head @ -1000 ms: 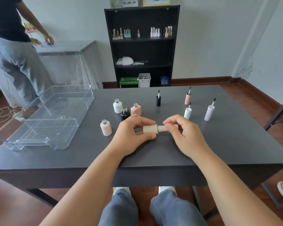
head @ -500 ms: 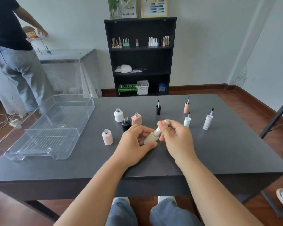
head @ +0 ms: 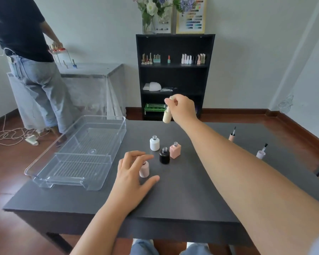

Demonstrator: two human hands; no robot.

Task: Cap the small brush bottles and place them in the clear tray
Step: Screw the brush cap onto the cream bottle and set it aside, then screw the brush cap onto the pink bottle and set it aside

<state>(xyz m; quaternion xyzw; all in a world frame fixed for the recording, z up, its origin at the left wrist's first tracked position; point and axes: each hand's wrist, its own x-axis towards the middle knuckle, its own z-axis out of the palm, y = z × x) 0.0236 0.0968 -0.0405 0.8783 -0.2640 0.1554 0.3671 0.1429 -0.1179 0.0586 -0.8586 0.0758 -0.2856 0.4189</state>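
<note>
Head view: one capped cream bottle [head: 167,116] is pinched by its cap in the right hand [head: 182,107], raised beyond the clear tray [head: 77,153], in which nothing is seen. The left hand [head: 134,173] is spread loose above a pale pink bottle [head: 144,169]. Four uncapped bottles are counted; two brush caps [head: 232,135] are visible.

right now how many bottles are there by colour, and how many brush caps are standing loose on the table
cream bottle, capped, in right hand: 1
white bottle: 1
black bottle: 1
pink bottles: 2
loose brush caps in view: 2
total: 7
</note>
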